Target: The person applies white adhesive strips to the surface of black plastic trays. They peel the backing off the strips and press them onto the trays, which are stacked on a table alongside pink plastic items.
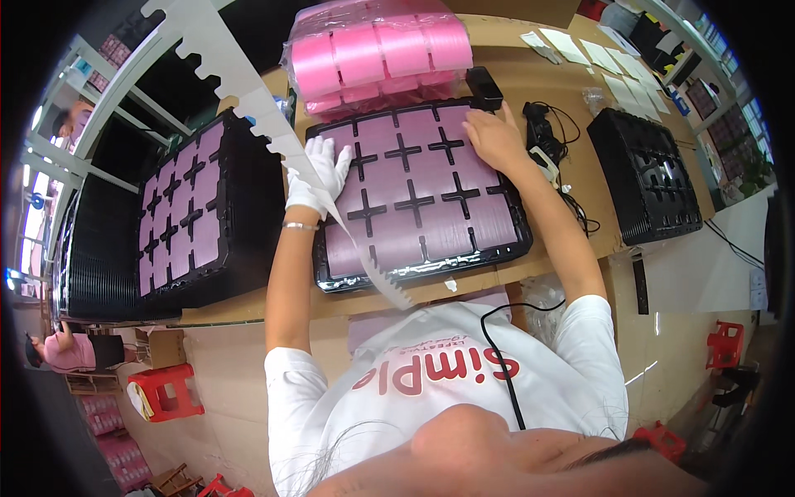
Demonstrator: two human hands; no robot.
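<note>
In front of me lies a black plastic tray (pixel 422 267) whose compartments are filled with glossy pinkish-purple sheets (pixel 426 225), parted by black cross-shaped dividers. My left hand (pixel 318 176), in a white glove, rests flat with spread fingers at the tray's left edge. A long white strip with a notched edge (pixel 269 116) runs across the view from upper left toward my shirt, partly covering that hand. Bare and with fingers stretched out, my right hand (pixel 497 139) lies on the tray's far right corner, beside a small black box (pixel 484 88). Neither hand holds anything visible.
Bright pink film-like bundles (pixel 381 54) in clear plastic stand behind the tray. Filled black trays (pixel 186 207) are stacked at left; another black tray stack (pixel 646 178) stands right. A black adapter with cables (pixel 542 132) and paper sheets (pixel 613 62) lie on the table. Red stools (pixel 170 391) are below.
</note>
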